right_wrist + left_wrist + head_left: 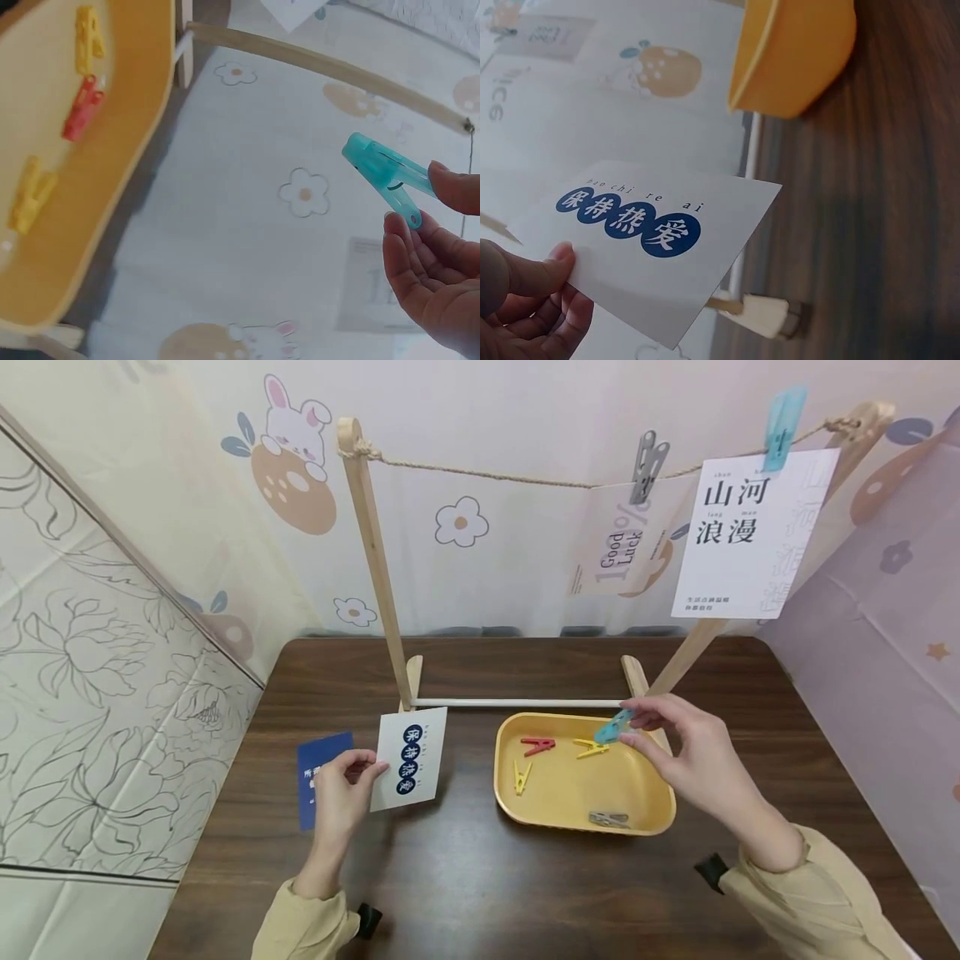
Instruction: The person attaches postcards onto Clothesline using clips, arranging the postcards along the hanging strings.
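Observation:
My left hand [342,789] pinches the edge of a white card [409,758] with dark blue round characters, tilted above the table. In the left wrist view the thumb lies on the face of that card [641,240]. Over the right end of the yellow tray, my right hand [693,756] holds a light blue clothespin [615,727] between thumb and fingers. The right wrist view shows the clothespin [382,176] pinched by its handle ends. Inside the tray [517,814] lie a red clothespin [537,746], two yellow ones and a grey one [609,818].
A rope [480,474] spans two wooden posts behind the tray. A grey clothespin [647,468] holds a pale card [618,547] on it; a blue clothespin [783,431] holds a white card [750,568]. A dark blue card [307,785] lies on the table beyond the left hand.

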`<state>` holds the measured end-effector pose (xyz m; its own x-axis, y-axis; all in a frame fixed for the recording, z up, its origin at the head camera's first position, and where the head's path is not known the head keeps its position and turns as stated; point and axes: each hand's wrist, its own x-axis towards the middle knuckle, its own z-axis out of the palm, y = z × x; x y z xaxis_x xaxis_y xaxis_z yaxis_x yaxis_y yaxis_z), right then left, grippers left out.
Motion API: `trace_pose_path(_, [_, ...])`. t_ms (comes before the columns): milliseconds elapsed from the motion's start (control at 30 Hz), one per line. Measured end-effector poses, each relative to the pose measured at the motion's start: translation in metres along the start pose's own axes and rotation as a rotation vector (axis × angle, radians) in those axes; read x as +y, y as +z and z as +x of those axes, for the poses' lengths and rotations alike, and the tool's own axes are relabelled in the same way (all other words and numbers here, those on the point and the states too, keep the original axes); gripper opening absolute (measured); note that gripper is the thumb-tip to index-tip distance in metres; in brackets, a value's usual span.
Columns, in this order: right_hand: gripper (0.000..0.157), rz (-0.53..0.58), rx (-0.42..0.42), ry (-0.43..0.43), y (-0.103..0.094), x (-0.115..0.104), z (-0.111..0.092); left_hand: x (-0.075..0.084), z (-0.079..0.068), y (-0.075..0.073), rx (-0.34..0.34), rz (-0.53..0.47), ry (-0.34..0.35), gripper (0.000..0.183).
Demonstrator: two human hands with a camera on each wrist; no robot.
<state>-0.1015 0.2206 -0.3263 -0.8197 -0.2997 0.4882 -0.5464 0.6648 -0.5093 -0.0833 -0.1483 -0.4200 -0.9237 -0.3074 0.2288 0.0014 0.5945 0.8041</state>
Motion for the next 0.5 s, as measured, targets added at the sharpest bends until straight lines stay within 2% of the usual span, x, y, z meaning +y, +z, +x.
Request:
trace_pose_path(200, [0.038,-0.029,-0.028,-0.062,-0.010,-0.011,0.021,0.015,0.003,0.002,-0.015,-0.062,0.034,0.011])
trace_pose_path(500, [0.035,-0.059,-0.047,-0.103,-0.020,-0.015,0.046,0.033,0.010,0.008,-0.018,-0.113,0.104,0.011])
